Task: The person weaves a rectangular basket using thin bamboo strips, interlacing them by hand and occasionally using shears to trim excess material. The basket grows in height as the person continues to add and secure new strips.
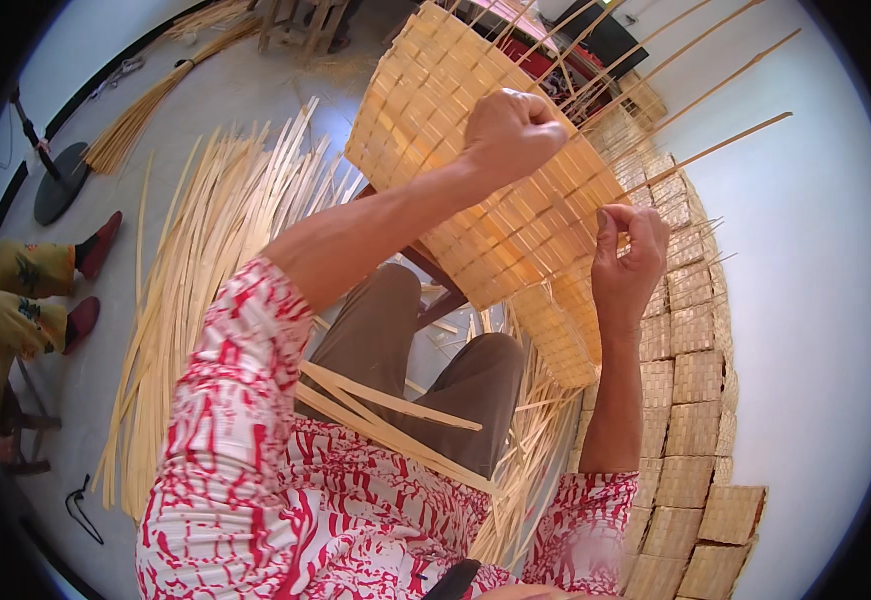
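Observation:
A woven basket (405, 105) of pale flat strips stands tilted before my knees, with long loose strip ends (720, 150) sticking out past its upper right edge. My left hand (515, 135) is closed in a fist over the basket's upper middle; whatever its fingers grip is hidden. At the basket's right corner, my right hand (633, 258) is raised with thumb and forefinger pinched together. One strip end passes close to those fingertips, but I cannot see whether they hold it. A few loose strips (395, 400) lie across my lap.
A large heap of split strips (205, 300) spreads over the floor at left. Stacked woven baskets (690, 430) line the white wall at right. A bundle of thin sticks (150, 110) lies at far left. Another person's legs (30, 300) and a round black stand base (60, 185) are at left.

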The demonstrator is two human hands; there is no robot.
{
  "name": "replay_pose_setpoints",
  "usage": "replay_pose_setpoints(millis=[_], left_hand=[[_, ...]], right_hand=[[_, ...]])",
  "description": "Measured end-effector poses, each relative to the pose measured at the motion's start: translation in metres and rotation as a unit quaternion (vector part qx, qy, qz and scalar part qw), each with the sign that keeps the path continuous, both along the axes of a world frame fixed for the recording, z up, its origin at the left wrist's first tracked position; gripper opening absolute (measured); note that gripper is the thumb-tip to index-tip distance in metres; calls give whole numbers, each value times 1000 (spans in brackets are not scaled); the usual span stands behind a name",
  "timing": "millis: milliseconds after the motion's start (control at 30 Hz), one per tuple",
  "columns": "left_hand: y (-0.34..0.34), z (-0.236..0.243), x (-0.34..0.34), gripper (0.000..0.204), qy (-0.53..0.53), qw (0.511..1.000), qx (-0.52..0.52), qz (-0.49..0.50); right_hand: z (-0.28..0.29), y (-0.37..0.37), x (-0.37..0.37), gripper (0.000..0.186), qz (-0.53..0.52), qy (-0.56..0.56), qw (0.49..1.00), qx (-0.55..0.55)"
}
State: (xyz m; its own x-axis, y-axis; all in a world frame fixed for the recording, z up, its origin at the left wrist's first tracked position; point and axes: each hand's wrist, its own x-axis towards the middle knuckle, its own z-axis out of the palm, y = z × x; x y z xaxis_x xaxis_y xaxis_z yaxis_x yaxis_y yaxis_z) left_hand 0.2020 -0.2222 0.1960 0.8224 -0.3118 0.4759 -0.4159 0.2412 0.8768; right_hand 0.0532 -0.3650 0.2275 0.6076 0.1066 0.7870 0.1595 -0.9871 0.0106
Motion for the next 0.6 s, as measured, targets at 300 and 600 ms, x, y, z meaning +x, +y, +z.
replay_pose_setpoints(millis=[300,600], left_hand=[[7,26,4,17,-385,865,314,76],[-22,56,9,20,-255,871,410,-88]], right_hand=[[3,-6,7,5,-33,30,999,-12],[13,-11,18,3,-87,48,990,-103]])
